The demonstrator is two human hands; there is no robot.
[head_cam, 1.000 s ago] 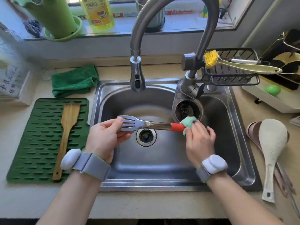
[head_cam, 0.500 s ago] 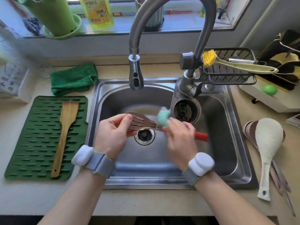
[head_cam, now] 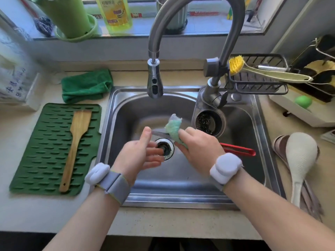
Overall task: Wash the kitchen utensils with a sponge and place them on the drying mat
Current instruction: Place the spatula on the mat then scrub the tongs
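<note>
Over the sink (head_cam: pixel 181 180) I hold a metal slotted turner (head_cam: pixel 160 134) with a red handle (head_cam: pixel 237 150), turned edge-on. My right hand (head_cam: pixel 198 151) grips a light green sponge (head_cam: pixel 173 126) wrapped around the turner's metal neck. The red handle sticks out to the right behind that hand. My left hand (head_cam: pixel 140 156) has its thumb against the tip of the turner's head, with the fingers stretched out straight below it. A wooden spatula (head_cam: pixel 76 142) lies on the green drying mat (head_cam: pixel 38 151) to the left of the sink.
The faucet (head_cam: pixel 155 82) hangs over the basin, not running. A white rice paddle (head_cam: pixel 300 160) and other utensils lie on the counter at right. A wire caddy (head_cam: pixel 259 82) holds a yellow brush. A green cloth (head_cam: pixel 87 86) lies behind the mat.
My right hand slid the sponge from the red handle up to the metal neck near the head. The turner rolled edge-on, and my left fingers straightened out from their pinch.
</note>
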